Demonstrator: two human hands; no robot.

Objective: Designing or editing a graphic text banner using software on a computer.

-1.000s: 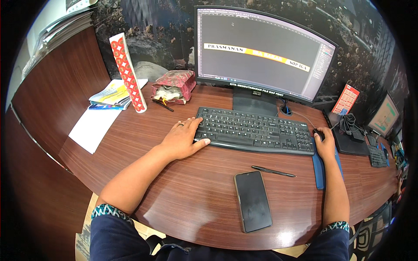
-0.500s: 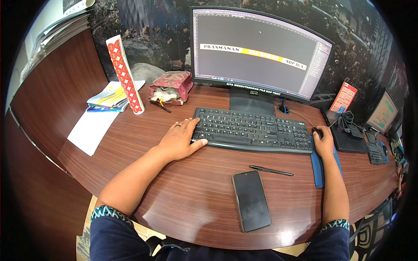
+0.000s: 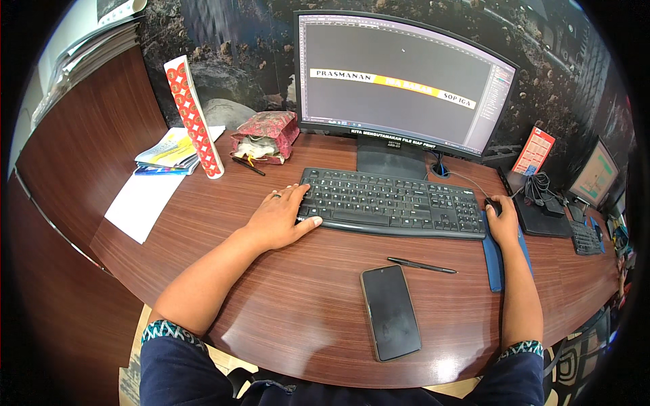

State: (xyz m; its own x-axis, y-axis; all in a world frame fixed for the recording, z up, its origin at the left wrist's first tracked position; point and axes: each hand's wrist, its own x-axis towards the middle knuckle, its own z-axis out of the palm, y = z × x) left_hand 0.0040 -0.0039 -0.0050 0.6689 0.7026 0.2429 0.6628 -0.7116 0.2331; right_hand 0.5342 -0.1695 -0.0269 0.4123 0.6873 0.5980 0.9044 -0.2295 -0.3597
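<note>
My left hand [image 3: 276, 220] rests at the left end of a black keyboard [image 3: 393, 203], fingers stretched out over its edge keys and thumb along its near left corner. A ring circles one finger. At the keyboard's right end, my right hand [image 3: 502, 220] is closed over a black computer mouse [image 3: 493, 206], mostly covered by the fingers, on a blue mouse pad [image 3: 493, 264]. Behind the keyboard stands a monitor [image 3: 399, 78] showing a long white and yellow banner design on dark grey.
On the wooden desk [image 3: 298, 298], a dark-screened phone [image 3: 391, 312] lies nearest me, with a black pen [image 3: 422, 265] beyond it. Leftward are a red patterned bag [image 3: 265, 139], an upright red-and-white strip [image 3: 193, 115] and papers [image 3: 143, 203]. A laptop stand-like black base with coiled cables [image 3: 538, 193] sits right.
</note>
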